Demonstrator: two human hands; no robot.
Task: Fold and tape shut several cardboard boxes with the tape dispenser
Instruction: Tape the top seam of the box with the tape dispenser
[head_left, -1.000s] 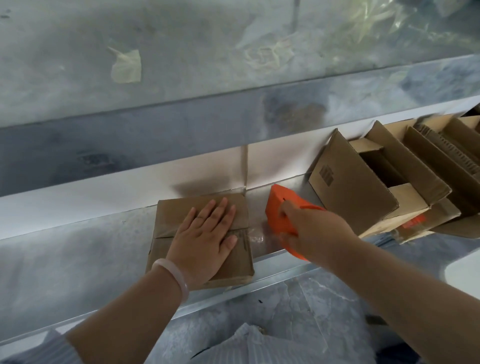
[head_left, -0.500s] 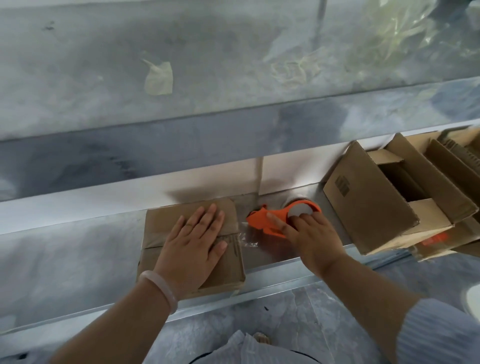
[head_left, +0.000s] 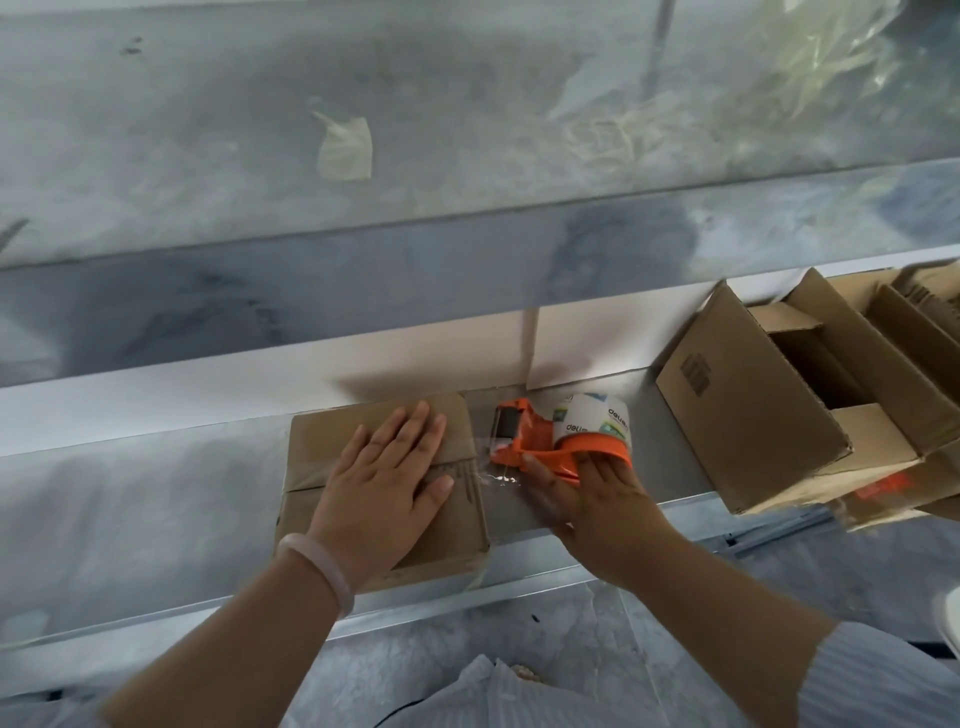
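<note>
The left hand (head_left: 379, 483), fingers flat, pins the flaps of the box (head_left: 332, 436) shut for taping, while the right hand (head_left: 602, 509) lies on the tape dispenser (head_left: 535, 441), grip unclear.

The closed box (head_left: 384, 483) is matt brown cardboard. The tape dispenser (head_left: 550, 447) is glossy orange plastic. The shelf (head_left: 566, 519) looks smooth, dull metal.

The tape dispenser (head_left: 535, 436) carries a roll (head_left: 592, 418) reading "deli" (twice); box (head_left: 748, 415) markings are illegible.
</note>
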